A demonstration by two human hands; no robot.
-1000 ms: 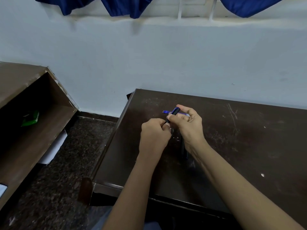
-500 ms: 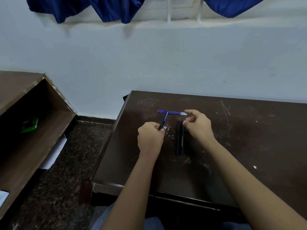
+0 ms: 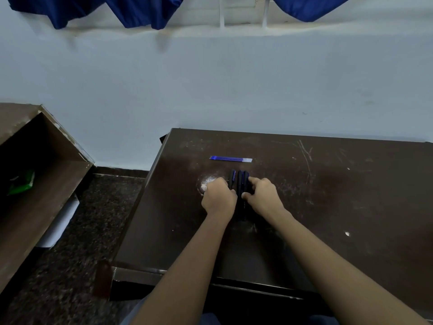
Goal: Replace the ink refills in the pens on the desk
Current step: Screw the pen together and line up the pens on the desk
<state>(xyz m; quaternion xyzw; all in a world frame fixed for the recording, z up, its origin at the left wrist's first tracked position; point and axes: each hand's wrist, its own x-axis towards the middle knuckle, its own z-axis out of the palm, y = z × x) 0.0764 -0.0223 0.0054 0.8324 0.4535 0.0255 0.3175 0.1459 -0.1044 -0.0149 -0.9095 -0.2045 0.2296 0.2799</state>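
Note:
Three dark pens lie side by side on the dark brown desk (image 3: 328, 195), pointing away from me. My left hand (image 3: 219, 198) is closed around the leftmost pen (image 3: 232, 178), whose far end sticks out past my fingers. My right hand (image 3: 263, 195) rests against the two other pens (image 3: 242, 181), thumb and fingers touching them from the right. A small bundle of blue ink refills (image 3: 230, 159) with clear ends lies crosswise on the desk beyond the pens, apart from both hands.
A pale worn patch (image 3: 207, 181) marks the desk just left of my left hand. A brown wooden shelf unit (image 3: 35, 184) with a green item (image 3: 21, 184) inside stands to the left. Dark speckled floor lies between the shelf and the desk. The blue-grey wall rises behind.
My left hand has laid its pen down beside the two pens on the desk. My right hand left the refills and came back to the pens.

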